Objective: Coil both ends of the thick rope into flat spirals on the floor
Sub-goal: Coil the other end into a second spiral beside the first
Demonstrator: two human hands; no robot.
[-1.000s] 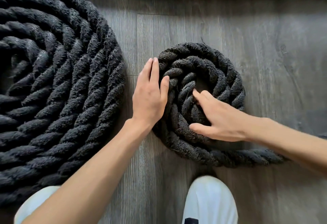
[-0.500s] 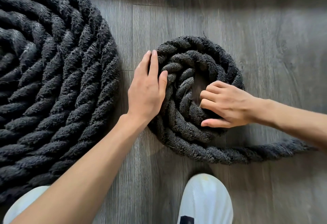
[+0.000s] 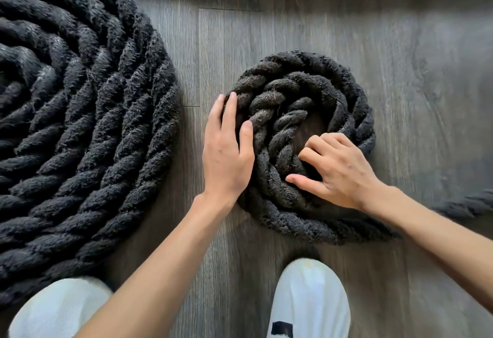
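Item: small spiral (image 3: pixel 266 113) of thick black rope, a few turns, flat on the wood floor (image 3: pixel 293 31) ahead of our white shoe (image 3: pixel 309 300). Its centre is loose, and the tail (image 3: pixel 464 205) runs off right.

Left hand (image 3: pixel 226 151): fingers straight, pressing the outer left edge.

Right hand (image 3: pixel 338 169): fingers curled at the inner turns; we cannot confirm a grip.

Large spiral (image 3: pixel 80 124), left: we judge it finished, and the small one barely begun.

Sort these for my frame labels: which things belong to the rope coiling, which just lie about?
In the job: small half-wound spiral of thick black rope; large flat black rope spiral; left hand; right hand; grey wood-plank floor.
Just there: white shoe with black mark; white fabric, lower left.
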